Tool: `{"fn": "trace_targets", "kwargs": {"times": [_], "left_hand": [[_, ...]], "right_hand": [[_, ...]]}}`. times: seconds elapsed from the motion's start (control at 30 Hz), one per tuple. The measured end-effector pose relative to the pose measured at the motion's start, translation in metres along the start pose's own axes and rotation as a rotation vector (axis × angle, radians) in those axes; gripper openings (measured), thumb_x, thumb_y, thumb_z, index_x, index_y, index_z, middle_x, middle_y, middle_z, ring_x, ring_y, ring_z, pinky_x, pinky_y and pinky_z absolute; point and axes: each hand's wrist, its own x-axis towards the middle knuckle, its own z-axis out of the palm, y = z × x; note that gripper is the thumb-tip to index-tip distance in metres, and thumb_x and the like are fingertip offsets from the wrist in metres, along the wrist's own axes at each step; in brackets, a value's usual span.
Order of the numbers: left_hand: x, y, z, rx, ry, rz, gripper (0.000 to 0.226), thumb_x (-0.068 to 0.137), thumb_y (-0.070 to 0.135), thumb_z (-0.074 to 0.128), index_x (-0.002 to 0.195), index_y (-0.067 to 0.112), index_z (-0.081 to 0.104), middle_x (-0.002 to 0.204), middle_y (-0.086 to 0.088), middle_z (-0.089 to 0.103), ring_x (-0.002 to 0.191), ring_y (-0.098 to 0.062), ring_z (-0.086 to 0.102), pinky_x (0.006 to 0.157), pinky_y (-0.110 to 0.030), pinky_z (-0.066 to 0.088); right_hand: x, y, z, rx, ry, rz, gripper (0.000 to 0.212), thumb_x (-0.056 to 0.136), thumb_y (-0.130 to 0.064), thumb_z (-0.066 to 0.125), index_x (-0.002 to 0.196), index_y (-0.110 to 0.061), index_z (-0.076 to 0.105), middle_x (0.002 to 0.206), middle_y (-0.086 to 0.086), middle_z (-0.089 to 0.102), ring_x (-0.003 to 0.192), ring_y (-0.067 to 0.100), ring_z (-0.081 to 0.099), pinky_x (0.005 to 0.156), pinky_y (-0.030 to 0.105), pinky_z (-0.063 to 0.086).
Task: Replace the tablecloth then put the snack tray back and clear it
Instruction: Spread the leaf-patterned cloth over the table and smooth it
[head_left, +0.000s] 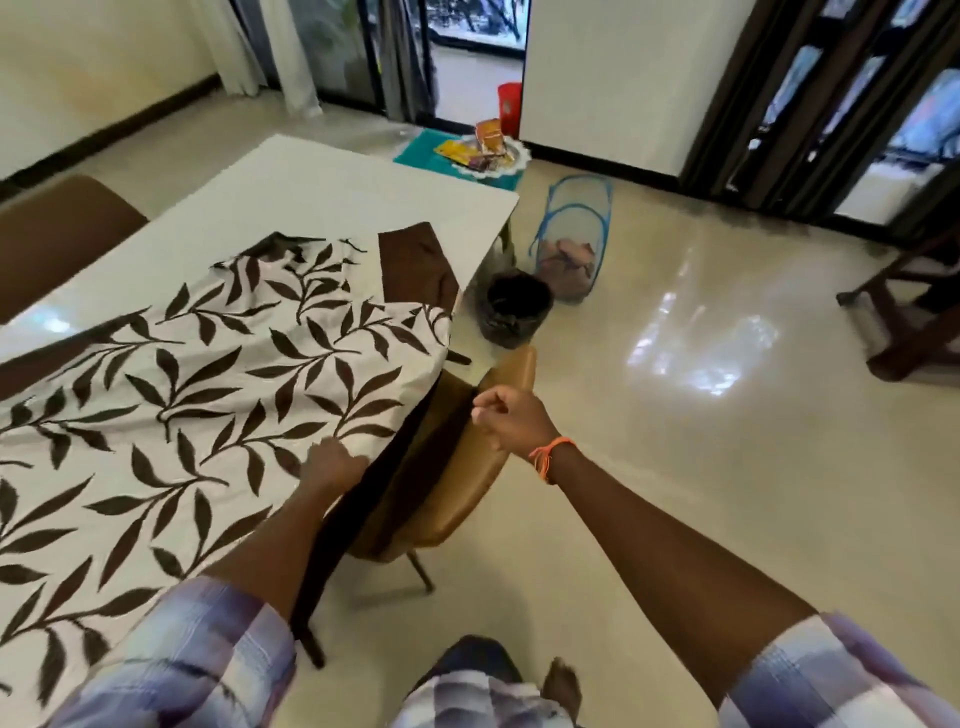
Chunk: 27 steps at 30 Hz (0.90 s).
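Observation:
A white tablecloth with dark brown leaves (197, 395) lies half spread over the white table (311, 192), its brown edge folded back near the far right corner. My left hand (335, 460) grips the cloth's near right edge at the table side. My right hand (506, 415) hovers above the tan chair back with fingers curled, holding nothing. The snack tray (491, 153), a white doily plate with wrappers, sits on a teal stool beyond the table.
A tan chair (467, 467) stands at the table's right side. A dark bin (514, 309) and a blue mesh hamper (571, 239) stand on the floor past it. Another brown chair (57, 228) is at left, dark wooden furniture (914, 312) at right.

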Motion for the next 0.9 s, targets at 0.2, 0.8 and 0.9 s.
{"fn": "trace_targets", "kwargs": {"times": [0.2, 0.8, 0.9], "left_hand": [[0.050, 0.110, 0.000, -0.243, 0.130, 0.002, 0.052, 0.079, 0.038, 0.064, 0.114, 0.000, 0.059, 0.113, -0.016, 0.064, 0.102, -0.034, 0.063, 0.083, -0.037, 0.056], [0.282, 0.332, -0.017, -0.145, 0.190, -0.184, 0.048, 0.088, 0.049, 0.062, 0.108, 0.006, 0.056, 0.113, -0.014, 0.061, 0.109, -0.035, 0.058, 0.091, -0.043, 0.050], [0.299, 0.351, -0.012, -0.035, 0.225, -0.310, 0.038, 0.093, 0.039, 0.057, 0.116, 0.009, 0.053, 0.124, -0.013, 0.048, 0.116, -0.035, 0.048, 0.094, -0.045, 0.047]], "right_hand": [[0.099, -0.026, -0.080, 0.067, -0.072, 0.019, 0.005, 0.083, -0.013, 0.061, 0.084, -0.017, 0.063, 0.081, 0.009, 0.069, 0.071, 0.020, 0.063, 0.056, 0.033, 0.052], [0.464, -0.089, -0.163, -0.079, -0.512, 0.088, 0.000, 0.088, -0.007, 0.058, 0.088, -0.007, 0.059, 0.077, 0.011, 0.061, 0.059, 0.016, 0.052, 0.052, 0.028, 0.043], [0.516, -0.096, -0.155, -0.154, -0.622, 0.089, 0.015, 0.087, -0.011, 0.060, 0.098, 0.000, 0.062, 0.079, 0.011, 0.064, 0.063, 0.018, 0.056, 0.053, 0.028, 0.046]]}}
